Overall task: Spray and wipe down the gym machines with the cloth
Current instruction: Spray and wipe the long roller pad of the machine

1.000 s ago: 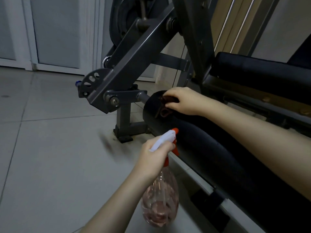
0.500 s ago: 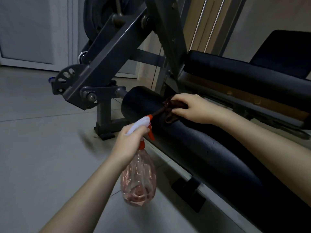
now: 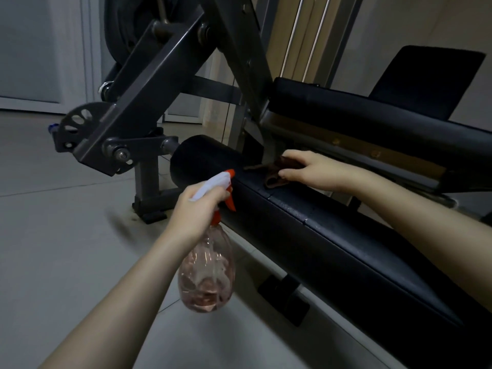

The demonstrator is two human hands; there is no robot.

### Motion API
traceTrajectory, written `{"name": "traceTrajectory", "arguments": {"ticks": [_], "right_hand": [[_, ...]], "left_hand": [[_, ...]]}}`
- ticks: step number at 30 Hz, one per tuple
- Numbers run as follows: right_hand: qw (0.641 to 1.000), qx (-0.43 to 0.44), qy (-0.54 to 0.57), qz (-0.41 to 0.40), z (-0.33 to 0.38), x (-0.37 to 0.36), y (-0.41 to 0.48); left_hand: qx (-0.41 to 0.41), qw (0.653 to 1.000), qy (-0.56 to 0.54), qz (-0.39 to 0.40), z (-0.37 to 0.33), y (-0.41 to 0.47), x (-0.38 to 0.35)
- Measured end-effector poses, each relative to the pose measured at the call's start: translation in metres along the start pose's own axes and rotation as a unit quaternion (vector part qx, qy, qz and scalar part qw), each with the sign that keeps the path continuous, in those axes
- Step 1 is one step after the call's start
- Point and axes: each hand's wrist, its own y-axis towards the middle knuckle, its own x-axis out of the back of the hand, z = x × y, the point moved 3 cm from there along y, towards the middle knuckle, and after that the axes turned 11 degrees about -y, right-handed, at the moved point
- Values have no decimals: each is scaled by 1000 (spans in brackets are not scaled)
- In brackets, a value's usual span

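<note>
A long black foam roller pad (image 3: pixel 319 235) of the gym machine runs from the centre toward the lower right. My right hand (image 3: pixel 316 170) presses a dark brown cloth (image 3: pixel 277 171) onto the top of that pad, near its left end. My left hand (image 3: pixel 197 209) grips the neck of a clear pinkish spray bottle (image 3: pixel 206 272) with a white and orange trigger head, whose nozzle points at the pad just left of the cloth. The bottle hangs above the floor, beside the pad's front.
The machine's grey steel arm (image 3: pixel 149 83) and pivot plate (image 3: pixel 77 126) rise at the left, above a base foot (image 3: pixel 151 206) on the tiled floor (image 3: pixel 58 249). A black padded bench (image 3: pixel 372 115) lies behind the roller. Cable rods (image 3: pixel 306 35) run up behind.
My right hand has slid the cloth along the pad, away from its left end. The bottle in my left hand has come closer to the pad.
</note>
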Motion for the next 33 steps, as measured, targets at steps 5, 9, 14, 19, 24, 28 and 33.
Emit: {"name": "traceTrajectory", "arguments": {"ticks": [5,9,14,19,24,28,33], "right_hand": [[999,-1,-23,-45,15,-7,1],[998,-22,-16,-58,26,-11,23],[997,13,-43,-58,19,-8,-7],[996,27,-50,-68,12,-6,-19],[998,-7,-5,-60,15,-7,-17],[998,19,-37,-42,10,3,-54],[993,24,-87,-73,3,2,-92]], "left_hand": [[12,1000,14,-13,-1,1,-1],[28,999,22,-22,-4,2,-4],[18,999,50,4,-13,-4,-10],[33,996,63,48,-21,-16,-23],[37,995,69,64,-19,-22,-32],[27,995,74,67,-17,-23,-34],[33,995,75,64,-15,-23,-34]]}}
